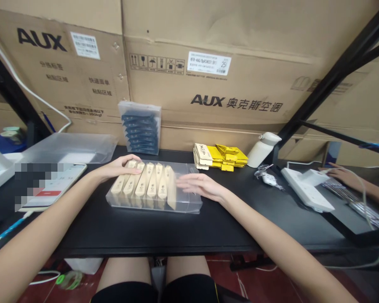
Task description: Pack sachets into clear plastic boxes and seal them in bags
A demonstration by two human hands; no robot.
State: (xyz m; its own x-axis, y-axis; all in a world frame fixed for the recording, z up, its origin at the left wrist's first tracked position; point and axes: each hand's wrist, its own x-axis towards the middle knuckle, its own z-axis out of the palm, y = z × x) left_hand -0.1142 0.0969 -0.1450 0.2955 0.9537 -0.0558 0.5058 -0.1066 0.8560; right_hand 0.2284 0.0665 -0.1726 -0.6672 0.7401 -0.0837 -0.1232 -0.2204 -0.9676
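A clear plastic box (189,202) lies on the black table (145,235) in front of me. Several cream packets (141,187) with dark print stand in a row inside it, filling its left and middle; the rightmost packet leans. My left hand (126,166) rests over the box's back left corner, its fingers on the tops of the left packets. At the box's right part is my right hand (200,185), fingers stretched out toward the last packet, nothing gripped in it. Whether its fingertips touch that packet is unclear.
Behind the box stand a clear case of blue packets (141,132), yellow and cream packets (221,157) and a white bottle (263,149). To the right are an earphone case (268,179), a power strip (308,189) and another person's hand (341,173). A phone (61,185) lies left.
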